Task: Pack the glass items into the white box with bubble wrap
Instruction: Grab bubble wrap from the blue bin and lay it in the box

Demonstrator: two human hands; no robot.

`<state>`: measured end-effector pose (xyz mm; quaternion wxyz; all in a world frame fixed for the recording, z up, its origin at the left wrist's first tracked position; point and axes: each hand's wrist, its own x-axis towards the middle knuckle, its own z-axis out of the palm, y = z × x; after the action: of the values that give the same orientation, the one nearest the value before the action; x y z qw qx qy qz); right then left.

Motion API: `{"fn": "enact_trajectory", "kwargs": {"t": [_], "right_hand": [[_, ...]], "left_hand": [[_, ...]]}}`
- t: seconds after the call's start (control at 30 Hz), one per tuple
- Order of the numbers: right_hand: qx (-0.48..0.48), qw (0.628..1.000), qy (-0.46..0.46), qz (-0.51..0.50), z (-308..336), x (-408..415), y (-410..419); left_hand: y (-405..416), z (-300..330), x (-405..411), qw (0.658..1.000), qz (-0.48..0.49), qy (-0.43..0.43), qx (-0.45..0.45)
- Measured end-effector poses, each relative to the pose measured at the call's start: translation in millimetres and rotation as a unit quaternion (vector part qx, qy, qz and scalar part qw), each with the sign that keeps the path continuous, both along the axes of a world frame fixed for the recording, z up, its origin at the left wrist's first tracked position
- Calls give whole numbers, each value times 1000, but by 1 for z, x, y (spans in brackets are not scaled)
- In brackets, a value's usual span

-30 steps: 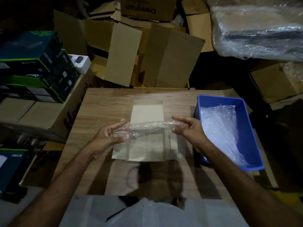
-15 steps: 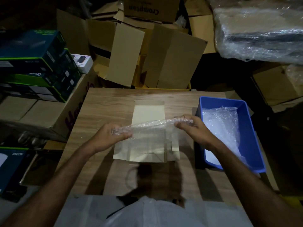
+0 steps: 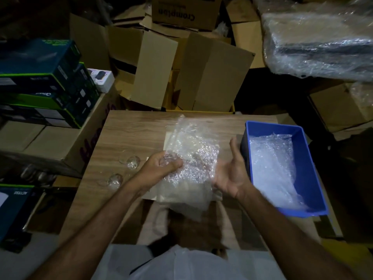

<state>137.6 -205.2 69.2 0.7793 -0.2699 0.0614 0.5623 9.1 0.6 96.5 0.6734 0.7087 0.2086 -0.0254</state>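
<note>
Bubble wrap (image 3: 191,158) — now unrolled, open

Bubble wrap (image 3: 193,158) hides the flattened box (perhaps white) beneath.

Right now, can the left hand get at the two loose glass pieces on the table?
Probably yes, once freed: both glass pieces lie uncovered just beside the left hand, but it grips the bubble wrap.

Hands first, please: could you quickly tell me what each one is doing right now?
Left hand: closed, gripping the clear bubble wrap sheet at its left edge.
Right hand: open, palm up, fingers spread, holding nothing.
</note>
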Motion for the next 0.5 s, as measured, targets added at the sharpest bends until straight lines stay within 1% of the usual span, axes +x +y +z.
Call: {"fn": "enact_trajectory", "kwargs": {"t": [0.03,0.07,0.1,0.17,0.2,0.27,0.3,0.37,0.4,0.43,0.47,0.5], "right_hand": [[-5,1000,-11,17,-12,-10,0],[-48,997,-52,33,-21,-17,2],[-110,986,-117,41,-25,-23,6],[-208,951,-230,6,-27,-28,13],[-245,933,-262,-26,-27,-28,16],[-268,907,-318,-64,-31,-27,17],[-258,898,-351,-62,-31,-27,16],[-227,880,-416,-37,-30,-27,13],[-222,865,-450,-20,-28,-27,10],[-228,848,-478,0,-25,-26,8],[-242,827,-506,22,-21,-24,7],[-261,799,-539,47,-18,-23,7]], "left_hand": [[-3,-5,-3,1000,29,-3,7],[-4,-12,-6,998,52,7,25],[-5,-19,-8,996,67,22,52],[-4,-30,-13,991,111,28,73],[-5,-31,-14,989,141,16,50],[-4,-37,-15,981,194,-19,10],[-2,-39,-17,979,200,-33,10],[9,-44,-21,985,167,-45,19],[16,-46,-23,990,139,-32,14],[23,-46,-25,995,97,-17,7],[28,-46,-27,999,47,-5,21],[29,-43,-27,998,0,6,65]]}}
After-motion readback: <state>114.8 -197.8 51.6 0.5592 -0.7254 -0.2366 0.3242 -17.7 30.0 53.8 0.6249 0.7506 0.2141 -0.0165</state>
